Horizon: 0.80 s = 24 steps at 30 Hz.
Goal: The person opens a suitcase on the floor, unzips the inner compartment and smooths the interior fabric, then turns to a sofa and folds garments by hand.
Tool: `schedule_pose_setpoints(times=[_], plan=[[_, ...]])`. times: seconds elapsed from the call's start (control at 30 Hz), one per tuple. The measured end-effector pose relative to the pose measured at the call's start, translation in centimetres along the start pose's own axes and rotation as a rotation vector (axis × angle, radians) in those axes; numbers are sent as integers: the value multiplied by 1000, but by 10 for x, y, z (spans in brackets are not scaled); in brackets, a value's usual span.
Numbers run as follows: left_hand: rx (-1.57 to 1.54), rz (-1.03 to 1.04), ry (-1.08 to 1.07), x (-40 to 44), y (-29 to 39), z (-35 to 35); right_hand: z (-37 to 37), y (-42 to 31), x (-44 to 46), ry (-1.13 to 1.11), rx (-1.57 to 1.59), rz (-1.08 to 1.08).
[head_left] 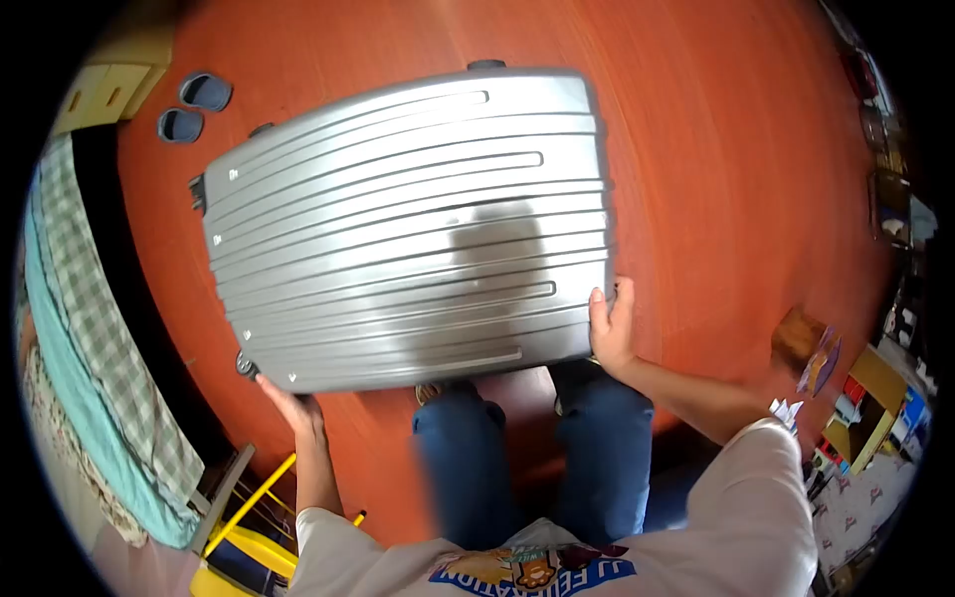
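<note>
A large silver hard-shell suitcase [398, 219] with long ridges lies broad side up before my knees, slightly tilted in view. Its near left corner, beside a black wheel [247, 364], is held by my left hand [290, 406], whose fingers are partly hidden by the case. On the near right corner, my right hand [613, 326] grips the edge with the fingers split over the shell and the side. A dark reflection shows on the glossy shell. Whether the case rests fully on the floor or is lifted a little, I cannot tell.
Reddish wooden floor [716, 199] surrounds the case. Two grey slippers [206, 92] lie at the far left, near a pale cabinet [109, 95]. A bed with a checked cover [109, 298] runs along the left, above a yellow-framed chair [249, 542]. An open cardboard box [870, 398] stands at right.
</note>
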<state>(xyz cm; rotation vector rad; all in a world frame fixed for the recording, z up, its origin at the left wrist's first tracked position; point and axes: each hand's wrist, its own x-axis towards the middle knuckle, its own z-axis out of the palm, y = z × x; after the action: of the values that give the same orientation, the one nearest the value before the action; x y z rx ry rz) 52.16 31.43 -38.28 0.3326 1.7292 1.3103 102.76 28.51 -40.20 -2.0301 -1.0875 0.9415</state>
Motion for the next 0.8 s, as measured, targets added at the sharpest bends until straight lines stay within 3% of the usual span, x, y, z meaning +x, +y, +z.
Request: schedule_pose_setpoints(times=[0.17,0.27,0.3,0.4,0.57,0.63,0.7,0.8], plan=[[8,-2,-33,5,8,-10,0,-20,-4,17,-114,15],[11,-19,-15,12,9,-21,-4,-41,-5,19,-308,141],[1,-36,3,12,8,-22,-7,-50,-6,-1,-329,132],[27,-52,131,13,8,-23,-8,-75,-3,-106,-474,416],[25,-37,169,15,4,-29,-18,-56,0,-281,-549,460],[127,7,183,16,7,-31,-17,-53,4,-256,-413,394],[155,-32,233,16,14,-27,-18,-68,9,-314,-331,468],[108,-17,167,15,25,-23,-14,-80,25,-359,-98,808]])
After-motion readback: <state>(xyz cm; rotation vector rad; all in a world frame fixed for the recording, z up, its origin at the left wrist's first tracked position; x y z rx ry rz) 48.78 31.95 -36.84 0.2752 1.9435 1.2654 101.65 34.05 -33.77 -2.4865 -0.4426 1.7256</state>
